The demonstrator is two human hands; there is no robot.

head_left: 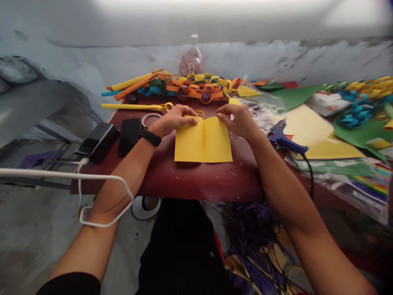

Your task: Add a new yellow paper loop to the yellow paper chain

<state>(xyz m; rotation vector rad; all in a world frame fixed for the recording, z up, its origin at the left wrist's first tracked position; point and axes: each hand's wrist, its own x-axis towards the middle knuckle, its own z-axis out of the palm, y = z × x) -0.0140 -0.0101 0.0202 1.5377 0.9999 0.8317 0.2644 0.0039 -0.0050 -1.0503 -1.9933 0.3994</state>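
A yellow sheet of paper (217,141) with a crease down its middle stands tilted over the front of the dark red table (196,184). My left hand (178,119) pinches its top left edge, thumb on the near face and fingers behind. At the top right corner, my right hand (238,119) grips the sheet between thumb and fingertips. Just behind the paper, a small yellow paper loop (199,113) shows in part. A rolled yellow paper stick (132,107) with a loop at its end lies beyond my left hand.
Orange and yellow paper chains (196,88) spread along the back, before a clear bottle (192,59). To the right lie a blue glue gun (281,135) with its cord and cream paper (307,127). A phone (129,135) and black box (101,143) sit left; a white cable (104,177) crosses my left forearm.
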